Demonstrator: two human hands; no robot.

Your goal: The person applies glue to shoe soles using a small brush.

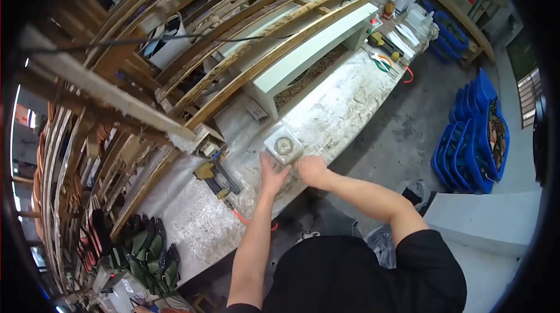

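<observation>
A white square block-like container [283, 144] with a round greyish middle sits on the worn workbench [350, 97]. My left hand [272, 174] is at its near left corner, fingers stretched along one side and thumb apart, touching or almost touching it. Just right of the container, by the bench's front edge, my right hand [313, 171] is curled closed. Its fingertips are turned away from view, so what they hold, if anything, is hidden. Left of my hands lies a yellow-and-black tool [205, 172] with an orange-red hose.
A long white shelf unit [315, 51] and wooden racks [233, 74] stand behind the bench. Green-handled pliers [383, 63] lie at its far right. Dark green shoe parts [146, 255] are heaped at lower left. Stacked blue bins [466, 138] stand on the floor at right.
</observation>
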